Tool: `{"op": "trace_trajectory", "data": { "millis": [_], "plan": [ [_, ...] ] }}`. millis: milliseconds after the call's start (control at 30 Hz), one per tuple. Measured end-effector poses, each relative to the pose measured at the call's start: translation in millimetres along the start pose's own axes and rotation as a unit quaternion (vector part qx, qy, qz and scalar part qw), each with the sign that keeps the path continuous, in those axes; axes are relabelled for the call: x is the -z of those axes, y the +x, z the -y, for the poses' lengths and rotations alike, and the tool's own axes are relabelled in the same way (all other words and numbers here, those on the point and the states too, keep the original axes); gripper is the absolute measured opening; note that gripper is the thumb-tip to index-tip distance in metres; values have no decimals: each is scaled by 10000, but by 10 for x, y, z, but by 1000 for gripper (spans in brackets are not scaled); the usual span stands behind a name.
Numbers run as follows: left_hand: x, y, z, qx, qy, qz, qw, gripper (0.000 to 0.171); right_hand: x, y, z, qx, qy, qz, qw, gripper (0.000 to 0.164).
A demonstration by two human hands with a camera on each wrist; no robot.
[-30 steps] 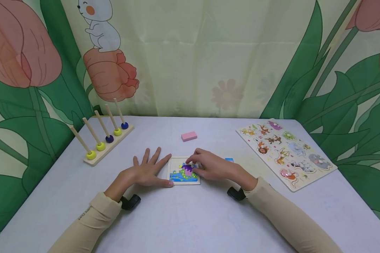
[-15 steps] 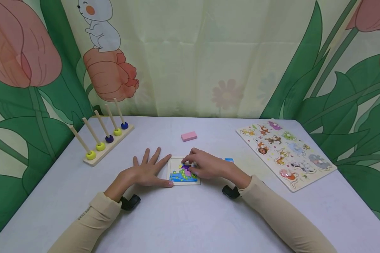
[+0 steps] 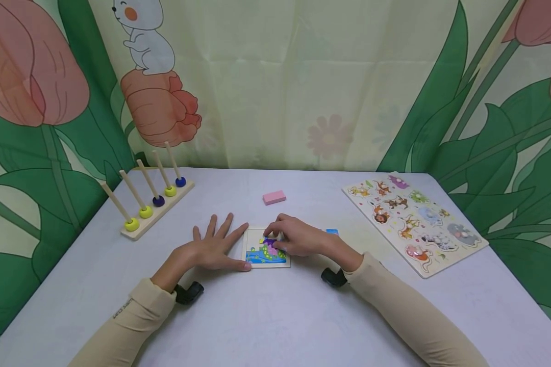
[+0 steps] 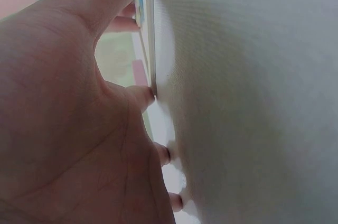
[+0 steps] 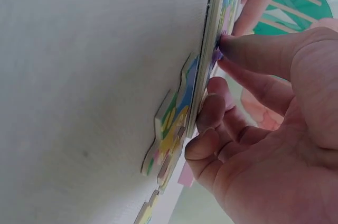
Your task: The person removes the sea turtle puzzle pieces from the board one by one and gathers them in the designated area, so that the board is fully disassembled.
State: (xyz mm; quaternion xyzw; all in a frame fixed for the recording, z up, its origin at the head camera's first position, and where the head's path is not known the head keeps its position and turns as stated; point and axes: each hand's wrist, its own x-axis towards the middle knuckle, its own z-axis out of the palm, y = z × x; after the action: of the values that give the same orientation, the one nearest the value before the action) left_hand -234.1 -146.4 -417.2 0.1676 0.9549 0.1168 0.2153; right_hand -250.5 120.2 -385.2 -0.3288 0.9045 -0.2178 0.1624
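A small jigsaw puzzle in a pale wooden frame (image 3: pixel 266 266) lies in the middle of the table, with blue, green and purple parts showing. My left hand (image 3: pixel 213 250) lies to its left with fingers spread. Its thumb and index fingertip touch the frame's left edge. Over the frame's right half, my right hand (image 3: pixel 303 237) pinches a purple puzzle piece (image 5: pixel 217 55) between thumb and index finger, low against the picture. The other right fingers curl beside the frame in the right wrist view, and this hand hides the upper right of the puzzle.
Loose puzzle pieces (image 5: pixel 171 121) lie right of the frame, mostly behind my right hand in the head view. Farther back is a pink block (image 3: pixel 274 198). A peg stand with beads (image 3: pixel 151 214) is at left, an animal puzzle board (image 3: pixel 413 224) at right.
My right hand has shifted a little left over the puzzle, then stayed nearly still for the last half second. The left hand and the frame have kept their place.
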Motion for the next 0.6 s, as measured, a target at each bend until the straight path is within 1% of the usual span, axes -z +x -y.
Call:
{"op": "trace_trajectory", "data": {
  "millis": [200, 333, 600],
  "plan": [
    [-2, -5, -6, -14, -57, -66, 10000, 119, -2, -33, 36, 171, 17, -124, 9998, 32],
    [-5, -6, 0, -28, -52, -89, 9999, 119, -11, -44, 49, 272, -80, -209, 9994, 33],
    [-9, 16, 15, -13, 11, -15, 10000, 120, -38, -50, 46, 348, -208, -261, 9988, 35]
  ]
}}
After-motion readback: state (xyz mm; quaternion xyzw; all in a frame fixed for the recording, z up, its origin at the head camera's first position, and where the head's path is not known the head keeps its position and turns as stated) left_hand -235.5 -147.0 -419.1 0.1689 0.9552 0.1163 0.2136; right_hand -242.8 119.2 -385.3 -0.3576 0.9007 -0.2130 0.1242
